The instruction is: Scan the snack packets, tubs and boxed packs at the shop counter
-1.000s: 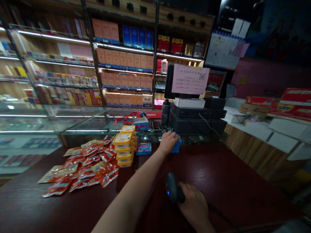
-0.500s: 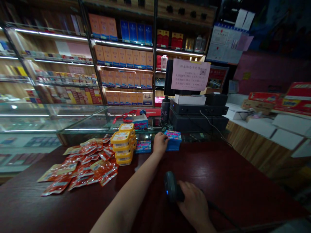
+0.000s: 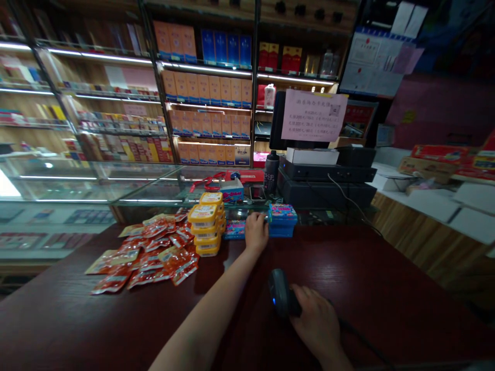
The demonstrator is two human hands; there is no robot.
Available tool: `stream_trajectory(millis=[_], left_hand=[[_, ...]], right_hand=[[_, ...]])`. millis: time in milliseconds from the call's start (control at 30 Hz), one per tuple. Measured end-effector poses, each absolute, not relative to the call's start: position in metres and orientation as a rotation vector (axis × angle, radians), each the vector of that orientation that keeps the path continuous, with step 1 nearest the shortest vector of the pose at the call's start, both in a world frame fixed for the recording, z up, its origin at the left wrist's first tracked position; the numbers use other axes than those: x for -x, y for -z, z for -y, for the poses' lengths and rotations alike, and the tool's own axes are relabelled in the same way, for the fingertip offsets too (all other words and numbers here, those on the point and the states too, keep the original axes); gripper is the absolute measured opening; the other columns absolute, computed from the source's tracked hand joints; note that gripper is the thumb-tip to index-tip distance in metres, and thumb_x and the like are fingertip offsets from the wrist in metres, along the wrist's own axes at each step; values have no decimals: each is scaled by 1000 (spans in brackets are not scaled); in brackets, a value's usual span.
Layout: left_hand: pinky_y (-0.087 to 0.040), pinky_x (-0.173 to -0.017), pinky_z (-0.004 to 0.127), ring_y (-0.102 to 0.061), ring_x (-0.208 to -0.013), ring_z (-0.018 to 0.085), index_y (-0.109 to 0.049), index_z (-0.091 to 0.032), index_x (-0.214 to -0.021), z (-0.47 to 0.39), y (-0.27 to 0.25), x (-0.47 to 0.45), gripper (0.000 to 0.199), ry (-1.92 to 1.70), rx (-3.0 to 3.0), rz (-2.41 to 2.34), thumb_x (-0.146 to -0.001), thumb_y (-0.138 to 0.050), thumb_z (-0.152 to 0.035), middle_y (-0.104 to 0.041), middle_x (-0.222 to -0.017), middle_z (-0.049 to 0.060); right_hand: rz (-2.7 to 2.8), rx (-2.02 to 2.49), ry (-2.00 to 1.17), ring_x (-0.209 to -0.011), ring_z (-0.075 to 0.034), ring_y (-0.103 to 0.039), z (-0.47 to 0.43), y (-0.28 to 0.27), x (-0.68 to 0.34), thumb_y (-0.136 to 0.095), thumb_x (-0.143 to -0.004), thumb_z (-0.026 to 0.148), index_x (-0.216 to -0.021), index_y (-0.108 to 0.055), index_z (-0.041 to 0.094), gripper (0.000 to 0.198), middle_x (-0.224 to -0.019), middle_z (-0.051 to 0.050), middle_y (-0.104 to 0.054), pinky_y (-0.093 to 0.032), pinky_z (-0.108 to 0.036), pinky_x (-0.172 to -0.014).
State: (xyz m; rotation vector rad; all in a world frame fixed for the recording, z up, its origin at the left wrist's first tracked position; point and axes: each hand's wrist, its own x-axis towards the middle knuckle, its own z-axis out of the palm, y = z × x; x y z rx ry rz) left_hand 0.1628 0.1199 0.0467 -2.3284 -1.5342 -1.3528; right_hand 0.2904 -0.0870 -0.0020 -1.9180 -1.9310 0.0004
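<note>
My right hand [image 3: 317,322] is wrapped around the handle of a dark barcode scanner [image 3: 281,293] with a blue light, held over the front of the counter. My left hand [image 3: 256,234] is between a low pile of blue printed packs [image 3: 234,230] and a taller stack of blue boxes with pink lettering [image 3: 283,220]. Its fingers are curled, and their tips are hidden behind the hand, so anything in them is out of sight. Left of the low pile stand stacked yellow-lidded tubs [image 3: 204,216]. Red and clear snack pouches [image 3: 150,257] lie spread further left.
Behind the dark red counter [image 3: 348,288] are a glass display case [image 3: 143,188], a black bottle [image 3: 271,172], a phone [image 3: 257,194] and an open small box [image 3: 231,191]. A monitor with a pink notice [image 3: 313,116] stands at the back right. The scanner's cable trails right.
My left hand has shifted left, away from the taller blue stack toward the low pile. My right hand still holds the scanner. The view has turned slightly left.
</note>
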Motion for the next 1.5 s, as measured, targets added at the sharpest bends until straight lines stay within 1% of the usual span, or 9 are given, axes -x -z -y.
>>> stream_trajectory(millis=[167, 267, 433, 633, 867, 1067, 1167, 1267, 1500], left_hand=[[-25, -107, 48, -33, -132, 33, -50, -10, -125, -117, -18, -135, 47, 822, 2143, 1957, -81, -58, -26, -44, -136, 20], [-17, -110, 53, -30, -134, 36, -49, -7, -127, -115, -9, -125, 53, 592, 2160, 1980, -81, -60, -33, -43, -138, 24], [-34, -101, 51, -53, -112, 31, -60, -11, -110, -106, -15, -113, 27, 477, 2232, 1807, -87, -49, -18, -61, -112, 18], [-45, -89, 39, -58, -105, 28, -59, -2, -109, -101, -22, -104, 35, 461, 2382, 1558, -83, -36, 1, -58, -115, 25], [-48, -85, 39, -60, -92, 25, -58, -14, -98, -83, -27, -86, 22, 1076, 2355, 1712, -89, -38, -15, -62, -95, 15], [-56, -68, 40, -61, -72, 18, -51, -17, -87, -71, 4, -79, 16, 2613, 2136, 2004, -85, -49, -33, -57, -84, 5], [-58, -72, 43, -63, -80, 17, -48, -17, -87, -70, 15, -78, 24, 3192, 1967, 1917, -75, -63, -32, -58, -88, 4], [-56, -81, 44, -63, -88, 17, -47, -17, -89, -70, 18, -77, 29, 3362, 1930, 1822, -72, -67, -26, -60, -93, 5], [-57, -81, 45, -64, -87, 16, -47, -16, -91, -69, 15, -78, 21, 3379, 1886, 1893, -76, -62, -18, -60, -95, 6]], right_hand=[[1934, 1924, -1, -94, -20, -59, 88, 4, -291, -54, -76, 13, -112, -60, 23, 37, -100, -3, -67, -38, -30, -81], [1926, 1926, 25, -95, -20, -60, 88, 4, -291, -53, -77, 14, -110, -61, 24, 36, -100, -3, -67, -38, -29, -81], [1938, 1899, 42, -94, -19, -60, 89, 4, -291, -52, -75, 13, -110, -61, 23, 37, -101, -4, -67, -39, -29, -82], [1959, 1875, 110, -90, -19, -61, 88, 9, -293, -51, -76, 15, -109, -61, 23, 35, -101, -4, -68, -41, -29, -82], [1991, 1892, 149, -94, -20, -61, 88, 12, -294, -52, -74, 15, -111, -60, 21, 38, -105, -5, -67, -43, -30, -81], [1988, 1931, 144, -96, -20, -61, 90, 5, -291, -52, -75, 14, -112, -58, 22, 39, -107, -5, -67, -43, -29, -81], [1992, 1945, 56, -93, -21, -63, 91, -7, -289, -51, -76, 14, -108, -59, 22, 34, -104, -5, -68, -44, -30, -78], [1929, 2022, -90, -85, -24, -66, 91, -24, -286, -50, -80, 21, -101, -60, 22, 23, -93, -6, -70, -45, -31, -70], [1607, 1705, -466, -89, -25, -67, 94, -43, -284, -58, -75, 40, -102, -64, 17, 36, -96, -11, -71, -49, -33, -76]])
